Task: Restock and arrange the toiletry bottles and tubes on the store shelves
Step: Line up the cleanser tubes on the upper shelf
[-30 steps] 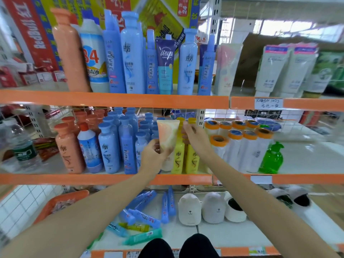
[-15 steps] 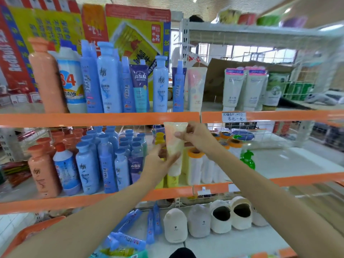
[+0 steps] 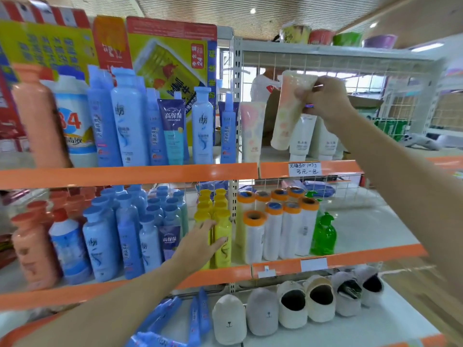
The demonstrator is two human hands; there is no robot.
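Right hand (image 3: 325,101): fingers curled, pinching the crimped end of a pastel-patterned cream tube (image 3: 288,111), held cap-down above the top shelf (image 3: 125,174), at 1 o'clock in view. Matching tube (image 3: 251,128) stands just beside, at its 9 o'clock. Left hand (image 3: 198,244): fingers straight, slightly spread, resting on yellow bottles (image 3: 221,234) on the middle shelf (image 3: 350,256), centre. White rolls with orange caps (image 3: 275,226) at their 3 o'clock; blue bottles (image 3: 120,236) at 9 o'clock.
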